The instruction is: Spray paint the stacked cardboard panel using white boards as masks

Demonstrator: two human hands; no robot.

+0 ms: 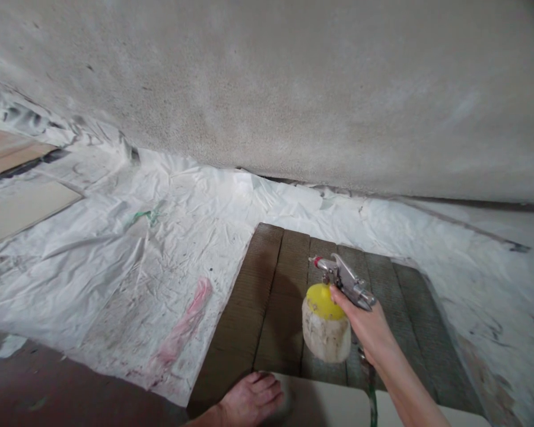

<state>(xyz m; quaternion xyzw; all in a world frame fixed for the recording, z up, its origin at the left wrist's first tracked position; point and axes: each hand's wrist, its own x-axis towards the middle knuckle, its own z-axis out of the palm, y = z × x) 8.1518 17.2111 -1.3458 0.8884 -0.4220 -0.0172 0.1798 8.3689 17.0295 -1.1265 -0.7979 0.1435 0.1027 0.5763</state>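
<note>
My right hand [365, 326] is wrapped round the grip of a metal spray gun [343, 279] with a red knob at its back end. A stained white cup with a yellow lid [326, 326] hangs from the gun. The gun is held over a dark slatted wooden panel [271, 308] lying on the floor. A green hose [372, 397] runs down from the gun beside my forearm. My left hand is out of view. My bare foot [251, 400] rests at the panel's near edge.
Crumpled white plastic sheeting [115, 249] covers the floor around the panel, with a pink smear [184, 329] on it. A rough grey wall [293, 89] rises behind. Pale boards [13, 201] lie at the left. A light board [338, 403] sits at the bottom edge.
</note>
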